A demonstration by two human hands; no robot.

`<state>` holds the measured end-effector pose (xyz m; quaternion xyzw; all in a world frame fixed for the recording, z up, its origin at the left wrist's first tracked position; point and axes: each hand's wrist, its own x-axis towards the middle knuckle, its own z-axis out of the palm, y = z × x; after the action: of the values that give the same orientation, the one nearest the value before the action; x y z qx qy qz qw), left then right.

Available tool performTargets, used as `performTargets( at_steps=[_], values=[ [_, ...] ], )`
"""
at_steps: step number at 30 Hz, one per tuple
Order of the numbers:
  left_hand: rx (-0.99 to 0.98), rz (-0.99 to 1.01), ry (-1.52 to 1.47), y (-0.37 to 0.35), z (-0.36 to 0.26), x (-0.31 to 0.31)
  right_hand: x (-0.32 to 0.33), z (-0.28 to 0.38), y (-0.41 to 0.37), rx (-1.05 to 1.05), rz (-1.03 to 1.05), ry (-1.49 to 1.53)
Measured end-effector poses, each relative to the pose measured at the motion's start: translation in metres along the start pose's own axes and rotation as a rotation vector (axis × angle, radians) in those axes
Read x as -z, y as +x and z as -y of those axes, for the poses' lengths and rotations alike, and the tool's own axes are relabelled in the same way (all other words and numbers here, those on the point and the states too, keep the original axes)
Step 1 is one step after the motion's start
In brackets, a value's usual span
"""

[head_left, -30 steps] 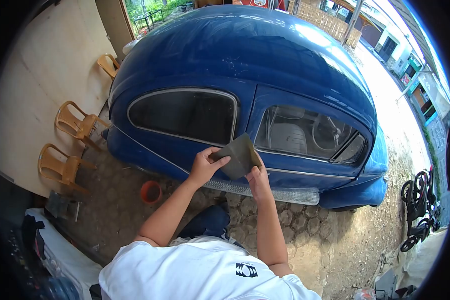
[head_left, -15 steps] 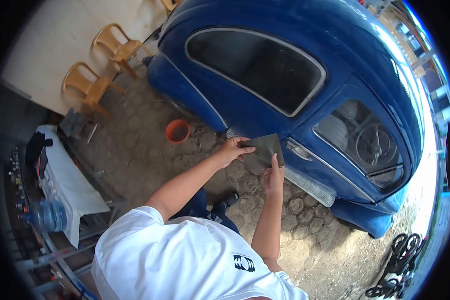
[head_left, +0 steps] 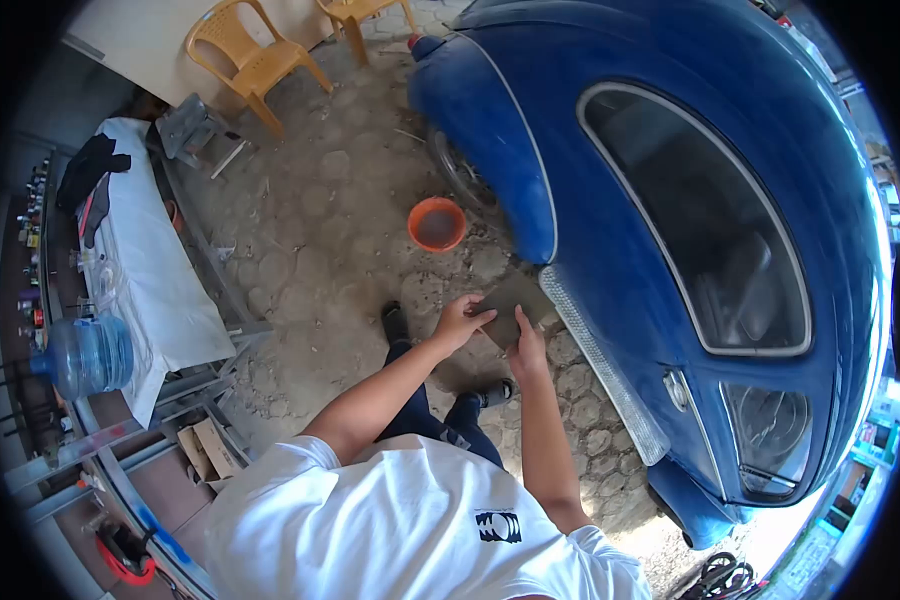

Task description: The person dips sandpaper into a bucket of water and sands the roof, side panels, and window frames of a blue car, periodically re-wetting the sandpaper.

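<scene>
A dark grey-brown sheet that looks like sandpaper (head_left: 515,303) is held in front of me between both hands. My left hand (head_left: 460,324) pinches its left edge, thumb on top. At its lower right side, my right hand (head_left: 527,350) grips it with the thumb lying on the upper face; the fingers beneath are hidden. The sheet is apart from the blue car (head_left: 545,110), whose ribbed running board (head_left: 605,365) lies just to its right. An orange bucket (head_left: 437,224) with murky liquid stands on the ground beyond my hands.
Yellow plastic chairs (head_left: 250,62) stand by the far wall. Left is a table with a white cover (head_left: 160,270), and a blue water jug (head_left: 92,358) lies beside it. A small grey stool (head_left: 192,130) sits past the table. Rough paving (head_left: 310,240) runs between table and car.
My view has swung left and my body has turned toward the bucket, so the car sits farther right. Both hands still hold the sheet.
</scene>
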<state>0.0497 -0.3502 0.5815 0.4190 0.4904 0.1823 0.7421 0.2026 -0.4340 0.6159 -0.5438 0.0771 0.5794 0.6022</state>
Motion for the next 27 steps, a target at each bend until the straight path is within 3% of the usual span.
performTargets(
  at_steps=[2, 4, 6, 12, 15, 17, 20, 23, 27],
  values=[
    [0.063, -0.020, -0.016, 0.000, 0.027, 0.040, -0.031, -0.016, -0.004, -0.043, -0.078, -0.013],
    [0.077, -0.002, -0.064, 0.072, 0.017, 0.111, -0.090, -0.031, 0.069, -0.099, -0.107, -0.090],
    [0.140, 0.051, -0.157, 0.094, 0.038, 0.153, -0.100, -0.058, 0.109, -0.210, -0.121, -0.156],
    [-0.026, -0.133, 0.081, 0.241, 0.157, 0.248, -0.112, -0.150, 0.307, -0.268, 0.005, -0.061],
    [-0.057, -0.180, 0.294, 0.334, 0.204, 0.275, -0.084, -0.218, 0.458, -0.164, -0.176, -0.731],
    [-0.146, -0.232, 0.346, 0.392, 0.217, 0.280, -0.112, -0.228, 0.525, -0.030, -0.048, -0.975],
    [-0.248, -0.302, 0.298, 0.481, 0.272, 0.285, -0.108, -0.273, 0.628, 0.338, 0.123, -1.530],
    [-0.164, -0.353, 0.167, 0.527, 0.287, 0.286, -0.086, -0.316, 0.690, 0.683, 0.288, -2.223],
    [-0.037, -0.522, 0.591, 0.548, 0.323, 0.268, -0.045, -0.341, 0.714, 0.576, 0.510, -2.404]
  ],
)
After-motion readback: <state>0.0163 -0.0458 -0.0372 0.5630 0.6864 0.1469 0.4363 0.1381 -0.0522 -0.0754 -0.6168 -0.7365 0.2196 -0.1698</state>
